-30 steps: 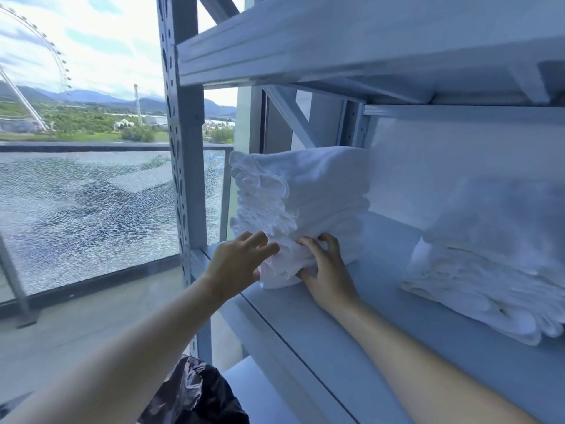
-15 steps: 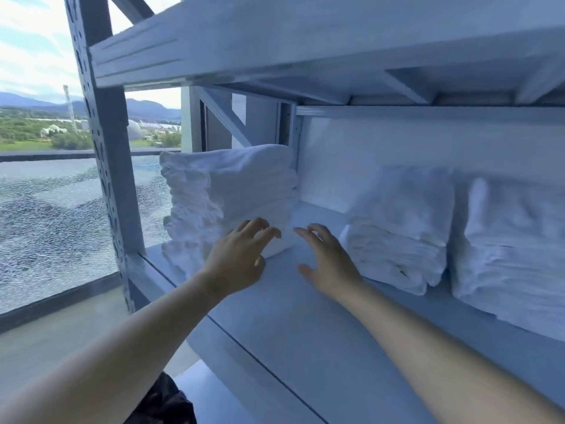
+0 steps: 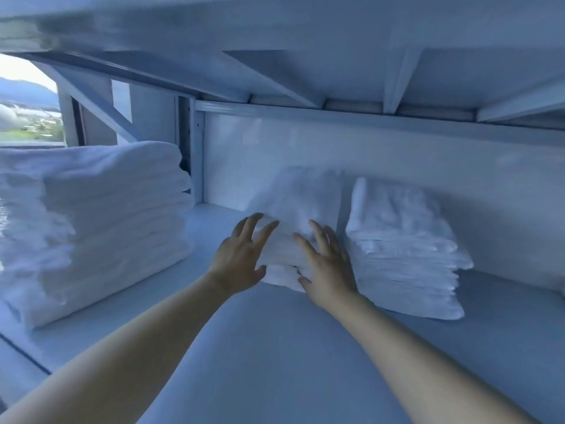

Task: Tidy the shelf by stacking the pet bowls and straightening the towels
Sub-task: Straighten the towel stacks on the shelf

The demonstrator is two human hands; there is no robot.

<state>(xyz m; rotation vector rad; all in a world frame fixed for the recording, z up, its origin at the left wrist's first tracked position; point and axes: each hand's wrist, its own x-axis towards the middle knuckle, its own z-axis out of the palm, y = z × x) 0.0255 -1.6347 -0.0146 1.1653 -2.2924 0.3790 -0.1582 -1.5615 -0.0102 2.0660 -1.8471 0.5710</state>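
Observation:
Three stacks of folded white towels sit on the pale shelf board (image 3: 275, 347). A tall left stack (image 3: 101, 221) stands near the front left. The middle stack (image 3: 302, 203) leans against the back wall, and the right stack (image 3: 400, 252) slumps beside it. My left hand (image 3: 241, 255) is at the middle stack's left front with fingers spread and straight. My right hand (image 3: 328, 261) lies against that stack's front right, fingers straight too. Neither hand grips anything. No pet bowls are in view.
The upper shelf (image 3: 305, 41) with its cross braces hangs low overhead. A white back wall (image 3: 428, 166) closes the rear. A metal upright (image 3: 198, 154) stands behind the left stack. A window (image 3: 27, 105) shows at far left.
Both hands left the left towel stack and moved right and deeper to the middle stack. The view swung right and closer into the shelf.

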